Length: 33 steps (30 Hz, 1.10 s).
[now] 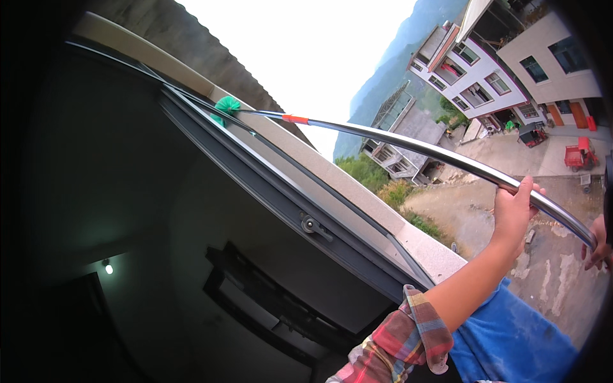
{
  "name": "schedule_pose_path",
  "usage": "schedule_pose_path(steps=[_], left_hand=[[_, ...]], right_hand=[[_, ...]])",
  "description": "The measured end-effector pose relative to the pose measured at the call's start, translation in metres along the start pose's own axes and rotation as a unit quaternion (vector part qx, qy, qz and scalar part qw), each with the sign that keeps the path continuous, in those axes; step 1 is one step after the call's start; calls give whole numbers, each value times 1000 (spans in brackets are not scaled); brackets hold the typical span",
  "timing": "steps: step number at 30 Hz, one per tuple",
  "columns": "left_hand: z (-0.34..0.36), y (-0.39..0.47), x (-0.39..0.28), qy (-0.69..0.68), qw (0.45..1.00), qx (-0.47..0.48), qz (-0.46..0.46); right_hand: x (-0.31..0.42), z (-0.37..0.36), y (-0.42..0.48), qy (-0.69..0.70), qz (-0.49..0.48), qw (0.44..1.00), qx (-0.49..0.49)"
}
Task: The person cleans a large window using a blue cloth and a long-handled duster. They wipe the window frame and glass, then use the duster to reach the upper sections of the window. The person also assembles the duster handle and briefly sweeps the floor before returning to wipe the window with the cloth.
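Observation:
My left hand (pixel 515 208), in a rolled-up plaid sleeve, grips a shiny metal pole (pixel 412 144) outside the window. At the right rim, my right hand (pixel 596 246) is around the pole's near end and partly cut off by the view. An orange-red collar (pixel 295 119) sits near the pole's far end. Beyond it, a green bristle brush head (pixel 227 105) rests against the upper part of the dark window frame (pixel 268 196). Some green bristles show below the bar of the frame.
A metal handle (pixel 313 227) juts from the window frame. A pale outer ledge (pixel 345 189) runs alongside. Blue cloth (pixel 512 330) lies below my left forearm. Far below are a yard (pixel 479 220), red three-wheeled vehicles (pixel 580 154) and houses (pixel 479 86). Dark glass (pixel 119 191) reflects a lamp.

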State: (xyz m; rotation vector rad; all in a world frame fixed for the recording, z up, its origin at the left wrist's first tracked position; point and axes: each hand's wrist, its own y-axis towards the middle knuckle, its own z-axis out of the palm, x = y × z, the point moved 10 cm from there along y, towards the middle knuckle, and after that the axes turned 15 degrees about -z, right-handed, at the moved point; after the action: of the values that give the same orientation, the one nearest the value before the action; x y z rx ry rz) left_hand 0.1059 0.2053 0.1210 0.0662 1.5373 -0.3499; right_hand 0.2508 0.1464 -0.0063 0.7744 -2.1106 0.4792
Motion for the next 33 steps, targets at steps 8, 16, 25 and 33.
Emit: schedule_pose_path(steps=[8, 16, 25, 33], left_hand=[[-50, -13, -81, 77, 984, -77, 141], [-131, -66, -189, 161, 956, -154, 190], [-192, -97, -260, 46, 914, -269, 301], [-210, -114, -275, 49, 900, -313, 298]], right_hand=[[36, -7, 27, 164, -96, 951, -243], [101, 102, 67, 356, -207, 910, 46], [138, 138, 52, 426, -252, 867, 64], [211, 107, 32, 210, -293, 932, 33]])
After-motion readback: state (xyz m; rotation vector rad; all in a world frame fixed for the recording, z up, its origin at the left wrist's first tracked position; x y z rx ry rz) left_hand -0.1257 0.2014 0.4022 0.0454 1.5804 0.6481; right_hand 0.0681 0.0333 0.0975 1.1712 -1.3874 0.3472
